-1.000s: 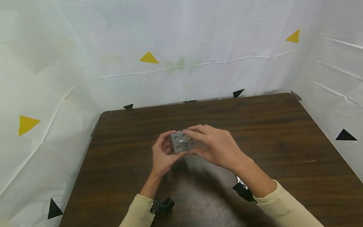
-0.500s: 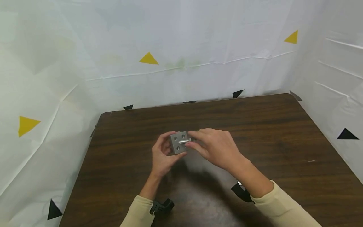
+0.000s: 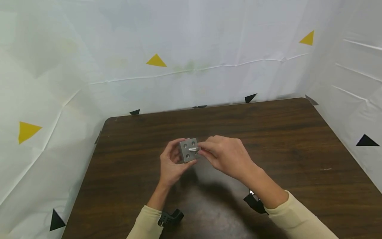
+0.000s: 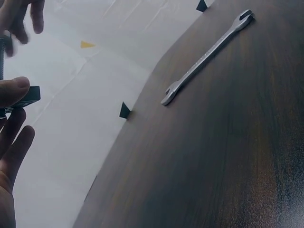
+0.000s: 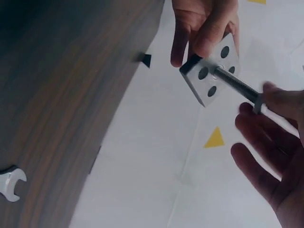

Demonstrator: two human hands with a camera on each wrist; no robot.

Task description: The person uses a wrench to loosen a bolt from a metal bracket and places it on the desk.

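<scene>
A small grey metal block [image 3: 188,151] with several round holes is held above the dark wooden table [image 3: 298,139]. My left hand [image 3: 170,162] grips it by its edges, thumb on the near side. A silver bolt [image 3: 194,149] sticks out of one hole. My right hand [image 3: 222,154] pinches the bolt's outer end between thumb and fingertips. The right wrist view shows the block [image 5: 211,76], the bolt [image 5: 237,86] seated in a hole, and my left hand [image 5: 199,28] behind. In the left wrist view only my left thumb [image 4: 12,90] and a block corner [image 4: 31,94] show.
A flat open-ended wrench [image 4: 206,50] lies on the table, its end also showing in the right wrist view [image 5: 9,183]. White sheets with yellow and black triangle marks wall the table on three sides.
My right hand's fingers, earlier spread over the block's face, have drawn back to the right and now pinch the bolt's end. The left hand and block stay in place.
</scene>
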